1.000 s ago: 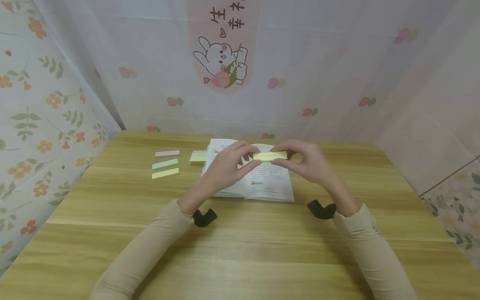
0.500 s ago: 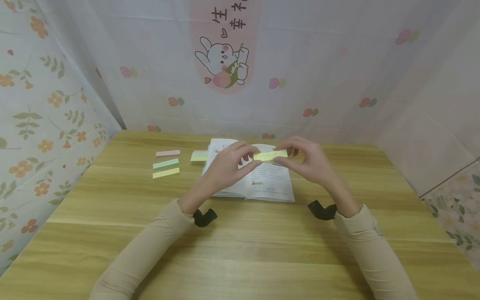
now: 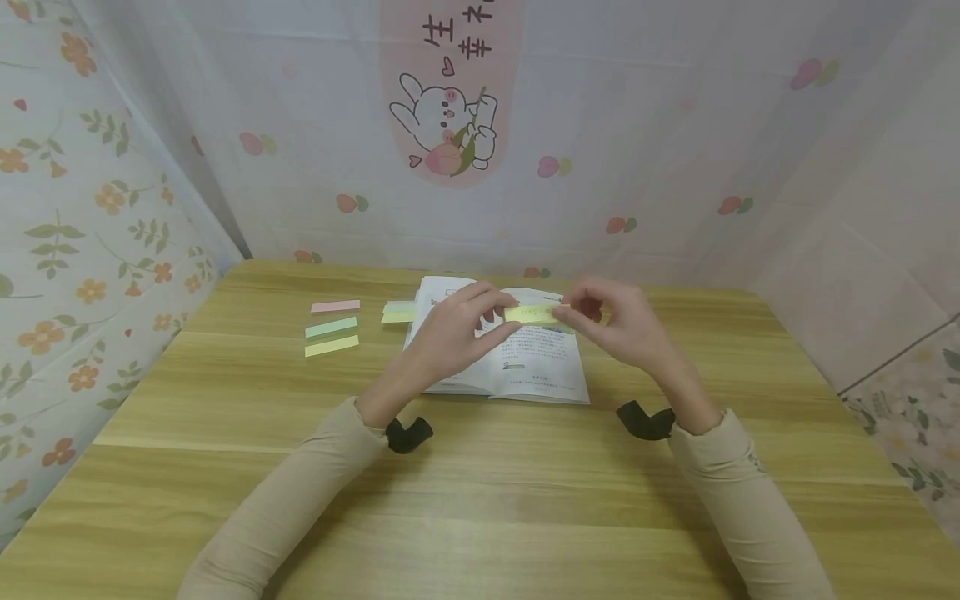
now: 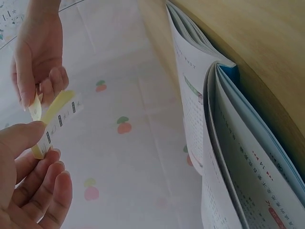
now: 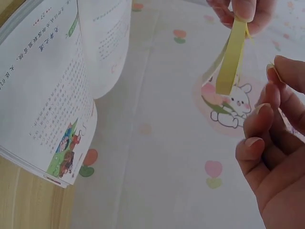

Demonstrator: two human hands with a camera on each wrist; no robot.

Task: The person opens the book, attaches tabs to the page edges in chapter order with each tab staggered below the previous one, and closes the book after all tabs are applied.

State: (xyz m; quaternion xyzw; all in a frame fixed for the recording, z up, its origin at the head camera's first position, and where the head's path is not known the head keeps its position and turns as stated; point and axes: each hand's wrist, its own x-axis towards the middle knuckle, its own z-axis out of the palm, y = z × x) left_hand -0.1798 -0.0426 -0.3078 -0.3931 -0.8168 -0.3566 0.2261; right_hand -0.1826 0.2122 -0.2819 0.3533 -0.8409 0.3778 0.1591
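Note:
Above an open book (image 3: 540,371), my left hand (image 3: 453,333) pinches one end of a thin pad of yellow sticky notes (image 3: 528,314). Handwriting shows on its top strip in the head view. My right hand (image 3: 618,321) pinches the far end of that top strip. In the left wrist view the strip's lifted end (image 4: 35,108) curls away from the pad (image 4: 58,106), whose back carries printed marks. The right wrist view shows the right thumb and forefinger (image 5: 285,74) on a sliver of yellow paper, apart from the pad's free end (image 5: 228,78).
Left of the book, a pink strip (image 3: 335,307), a green strip (image 3: 331,327) and a yellow strip (image 3: 332,346) lie on the wooden table (image 3: 480,500). Coloured sticky tabs (image 3: 398,315) jut from the book's left edge. A printed curtain (image 3: 637,125) hangs behind the table.
My right hand has slid slightly to the right along the pad, and its fingers have drawn the top strip's end away from the pad. The left hand has hardly moved.

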